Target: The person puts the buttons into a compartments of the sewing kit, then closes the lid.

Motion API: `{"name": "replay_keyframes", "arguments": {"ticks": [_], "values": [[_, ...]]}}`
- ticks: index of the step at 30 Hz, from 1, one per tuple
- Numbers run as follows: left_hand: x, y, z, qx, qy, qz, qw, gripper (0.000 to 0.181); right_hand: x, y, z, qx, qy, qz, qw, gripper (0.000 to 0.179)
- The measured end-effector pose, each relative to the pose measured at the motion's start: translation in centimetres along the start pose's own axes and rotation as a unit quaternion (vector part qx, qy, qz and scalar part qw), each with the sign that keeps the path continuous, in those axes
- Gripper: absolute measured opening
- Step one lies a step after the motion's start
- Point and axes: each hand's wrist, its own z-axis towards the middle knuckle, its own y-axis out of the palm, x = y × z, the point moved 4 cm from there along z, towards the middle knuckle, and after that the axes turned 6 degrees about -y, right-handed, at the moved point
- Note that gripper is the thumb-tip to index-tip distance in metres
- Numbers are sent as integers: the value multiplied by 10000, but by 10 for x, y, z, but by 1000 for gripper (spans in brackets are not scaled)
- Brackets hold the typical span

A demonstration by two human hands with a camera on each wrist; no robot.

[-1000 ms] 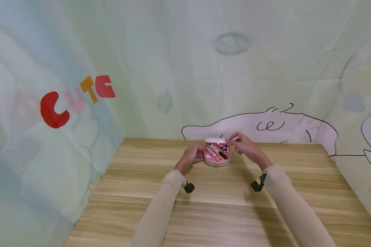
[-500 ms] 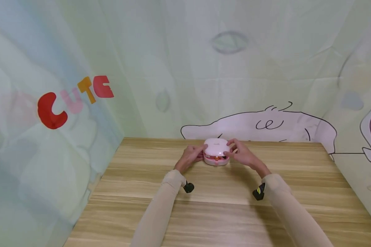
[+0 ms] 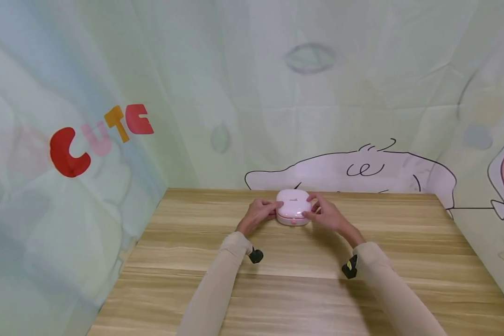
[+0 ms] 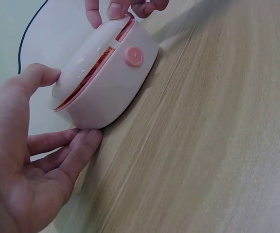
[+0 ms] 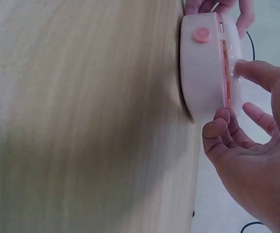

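Observation:
A rounded white-and-pink plastic case (image 3: 294, 204) stands on the table near its back edge. Its glossy white lid (image 4: 89, 51) is lowered almost onto the base (image 4: 112, 80); a narrow reddish gap shows along the front in both wrist views. On the base's front is a round pink button (image 5: 201, 35). My left hand (image 3: 257, 214) holds the case's left side, thumb on the lid and fingers low against the base. From the right, my right hand (image 3: 329, 217) holds it with the thumb on the lid and fingertips by the seam. The contents are hidden.
The wood-grain table (image 3: 277, 298) stretches in front of the case toward me. Directly behind its back edge hangs a printed fabric backdrop (image 3: 353, 172), which also runs along the left and right sides. A wrist camera (image 3: 256, 255) sits beneath the left cuff.
The case's lid has come down from raised to nearly closed, covering the small toy tools inside. My right hand moved down with it, and my left thumb has come onto the lid.

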Motion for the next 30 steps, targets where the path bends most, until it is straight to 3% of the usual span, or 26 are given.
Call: {"name": "replay_keyframes", "arguments": {"ticks": [7,18,24,30], "values": [[0,-2,-2,-57,-31,-13,10000,41,6,9,-3,-90,-176,-147,9997,48],[-5,-1,-1,-60,-24,-3,10000,46,3,13,-5,-157,-772,-561,9953,40],[-2,3,1,-108,-25,45,9999,47,8,9,-8,-128,-595,-536,9967,42],[3,4,-4,-202,85,90,9997,48,9,2,-15,-77,-377,-841,9957,65]]}}
